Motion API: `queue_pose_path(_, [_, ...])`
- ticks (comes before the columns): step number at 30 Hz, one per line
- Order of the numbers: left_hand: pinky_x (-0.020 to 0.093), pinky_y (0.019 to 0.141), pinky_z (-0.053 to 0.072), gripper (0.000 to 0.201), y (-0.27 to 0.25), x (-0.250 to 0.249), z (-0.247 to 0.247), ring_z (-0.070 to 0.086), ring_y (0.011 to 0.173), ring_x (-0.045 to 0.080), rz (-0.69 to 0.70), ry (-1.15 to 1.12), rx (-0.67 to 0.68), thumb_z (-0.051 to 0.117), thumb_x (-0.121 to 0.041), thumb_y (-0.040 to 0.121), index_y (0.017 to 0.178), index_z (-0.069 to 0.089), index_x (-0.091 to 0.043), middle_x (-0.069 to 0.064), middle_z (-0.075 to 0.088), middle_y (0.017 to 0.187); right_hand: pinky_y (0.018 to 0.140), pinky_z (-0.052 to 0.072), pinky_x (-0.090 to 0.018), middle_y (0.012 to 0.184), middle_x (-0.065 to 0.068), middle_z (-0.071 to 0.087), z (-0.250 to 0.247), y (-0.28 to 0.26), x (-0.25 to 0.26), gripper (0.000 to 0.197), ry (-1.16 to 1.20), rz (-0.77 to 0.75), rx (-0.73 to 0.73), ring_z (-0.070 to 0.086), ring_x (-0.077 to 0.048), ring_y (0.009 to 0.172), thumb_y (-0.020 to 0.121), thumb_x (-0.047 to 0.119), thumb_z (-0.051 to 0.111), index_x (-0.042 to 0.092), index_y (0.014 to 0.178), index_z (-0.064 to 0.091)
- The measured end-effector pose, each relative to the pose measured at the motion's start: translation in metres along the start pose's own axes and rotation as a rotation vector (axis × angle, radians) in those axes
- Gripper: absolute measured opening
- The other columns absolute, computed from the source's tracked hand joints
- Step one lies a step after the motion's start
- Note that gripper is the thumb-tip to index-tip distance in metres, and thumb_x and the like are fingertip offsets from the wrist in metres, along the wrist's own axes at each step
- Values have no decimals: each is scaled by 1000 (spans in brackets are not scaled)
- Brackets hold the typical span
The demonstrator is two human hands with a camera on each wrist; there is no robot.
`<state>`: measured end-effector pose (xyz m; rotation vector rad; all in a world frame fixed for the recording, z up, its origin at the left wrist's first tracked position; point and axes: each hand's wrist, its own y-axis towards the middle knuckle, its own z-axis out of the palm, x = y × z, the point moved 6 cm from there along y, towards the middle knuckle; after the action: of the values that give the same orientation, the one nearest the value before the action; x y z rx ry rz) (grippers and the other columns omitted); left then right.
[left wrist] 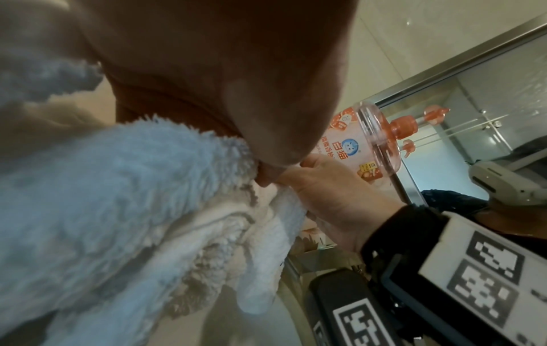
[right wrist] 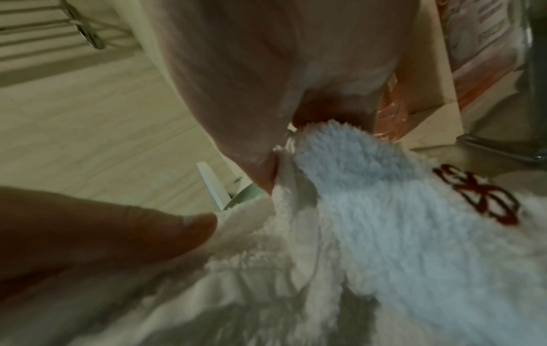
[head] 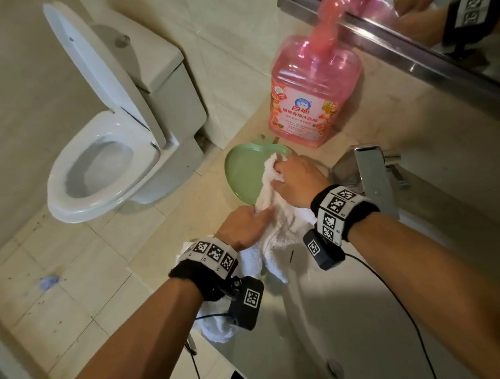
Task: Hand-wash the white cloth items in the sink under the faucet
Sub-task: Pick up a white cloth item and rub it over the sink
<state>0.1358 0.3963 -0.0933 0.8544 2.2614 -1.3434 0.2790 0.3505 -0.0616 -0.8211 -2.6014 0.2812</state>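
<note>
A fluffy white cloth (head: 279, 220) hangs between both hands above the left rim of the sink (head: 330, 310). My right hand (head: 295, 182) grips its upper end over a green dish (head: 242, 174). My left hand (head: 246, 225) pinches the cloth lower down. In the left wrist view the cloth (left wrist: 133, 210) fills the left half, with the right hand (left wrist: 331, 201) holding its top edge. The right wrist view shows the cloth (right wrist: 384, 222) with a dark red embroidered mark (right wrist: 482, 196), and the left thumb (right wrist: 165, 231) pressing it. A second white cloth (head: 217, 327) lies under my left wrist on the counter edge.
A pink detergent pump bottle (head: 314, 91) stands on the counter behind the dish. The chrome faucet (head: 369, 171) is right of my right hand; no water is seen running. A mirror (head: 440, 18) hangs above. A toilet (head: 108, 160) with its lid up stands at left.
</note>
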Motion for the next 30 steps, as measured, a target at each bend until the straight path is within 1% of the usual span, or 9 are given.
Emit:
queue_pose_path(5, [35,71,47,54,4,4,1,46,59,19,1,-32,1,37,-58,98,66,48,-16,2,49,67,84,46,-35,122,-18,55,-2,-1,0,23,18,-20,-57,58,-34,104,96,30,56,13,109,65])
queue_pose_path(11, [36,69,45,55,7,5,1,42,54,15,-31,-59,9,38,-60,98,65,49,-16,0,46,63,88,46,-37,125,-19,52,5,2,2,28,35,19,23,56,-36,109,97,29,52,13,118,62])
queue_pose_path(14, [34,73,48,56,-1,1,-1,56,69,18,6,-80,46,35,-62,97,81,61,-15,-1,58,76,84,39,-33,122,-17,55,-12,-8,-2,26,104,88,-105,53,-33,110,93,25,52,11,111,65])
queue_pose_path(17, [29,79,45,46,-19,-11,-3,58,92,15,64,-203,127,34,-51,102,110,66,-18,-2,64,107,102,39,-36,132,-14,50,-35,-30,-6,32,299,134,-183,49,-31,119,93,20,53,2,117,63])
queue_pose_path(20, [33,88,43,40,-40,-25,-9,56,96,21,57,-215,216,43,-32,103,119,63,-2,23,62,123,91,32,-26,131,-11,45,-62,-60,-8,30,369,165,-183,46,-24,108,94,20,52,-1,114,60])
queue_pose_path(23, [30,85,43,33,-54,-51,-23,59,101,24,242,138,118,52,-31,99,121,58,-8,12,62,121,84,30,-27,121,-8,45,-90,-93,-6,13,297,117,-86,46,-22,100,96,19,48,7,96,54])
queue_pose_path(26, [30,89,44,73,-75,-94,-43,52,109,20,513,56,-117,74,-26,85,146,34,-18,6,43,134,89,39,-33,109,-7,48,-114,-128,3,9,137,32,54,53,-28,107,97,19,47,14,90,46])
queue_pose_path(28, [36,107,36,84,-86,-126,-35,38,132,23,721,110,-30,77,-21,82,151,28,-20,9,29,147,98,42,-39,114,-11,54,-128,-149,8,10,45,-24,68,54,-29,112,97,19,49,11,91,52])
queue_pose_path(30, [41,118,26,64,-92,-149,-18,31,141,23,821,191,128,76,-26,84,141,47,-18,9,32,151,102,42,-38,125,-10,56,-143,-171,2,22,29,-28,14,55,-27,117,95,20,50,7,108,61])
